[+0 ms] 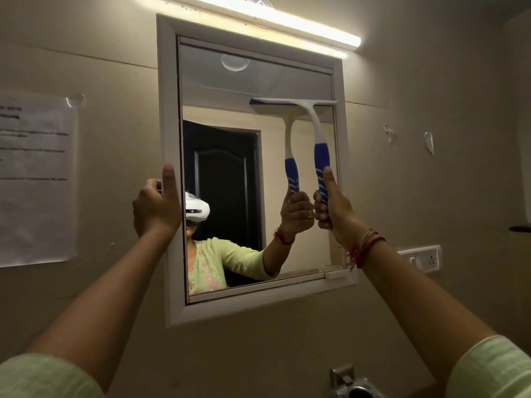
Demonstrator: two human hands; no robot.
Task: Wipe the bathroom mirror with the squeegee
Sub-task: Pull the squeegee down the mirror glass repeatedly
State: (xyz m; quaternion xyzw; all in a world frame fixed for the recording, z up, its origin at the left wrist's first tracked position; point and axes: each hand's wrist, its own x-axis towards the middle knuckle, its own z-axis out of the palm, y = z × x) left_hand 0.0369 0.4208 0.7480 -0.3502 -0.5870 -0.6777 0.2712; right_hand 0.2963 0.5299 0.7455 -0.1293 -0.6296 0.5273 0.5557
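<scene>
Squeegee (309, 110) T-blade on mirror (230, 168) | R hand (333, 208) fisted on handle | L hand (155, 205) clasps frame

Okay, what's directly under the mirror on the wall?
Below the mirror frame there is bare beige wall, then a metal fitting at the bottom edge. The forearms cover the wall on either side, and the fitting is cut off.

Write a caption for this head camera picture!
Right hand presses the squeegee on the mirror while the left hand grips its frame.

The beige wall (416, 81) carries a white-framed mirror (230, 168), a taped paper notice (34, 179) and a switch plate (422, 258).
</scene>
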